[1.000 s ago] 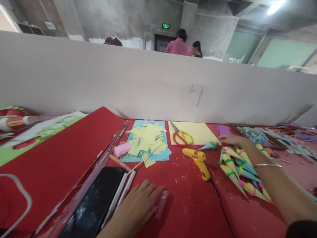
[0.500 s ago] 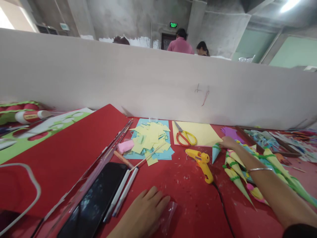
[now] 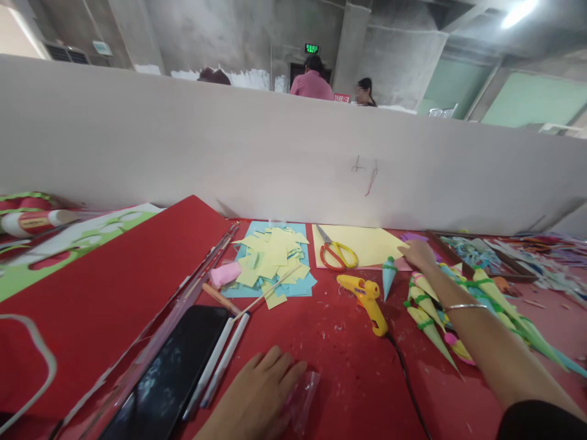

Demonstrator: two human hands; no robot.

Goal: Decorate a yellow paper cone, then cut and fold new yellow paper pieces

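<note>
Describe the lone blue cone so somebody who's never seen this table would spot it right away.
On the red table, find the yellow glue gun right of centre. Between it and the right hand lies a small blue cone, trimmed with green at its wide end. Unlike the heaped cones farther right, it lies apart.

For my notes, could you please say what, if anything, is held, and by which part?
The right hand seems to pinch yellow paper by its near right corner; whether the left hand grips the plastic bag is unclear.
</note>
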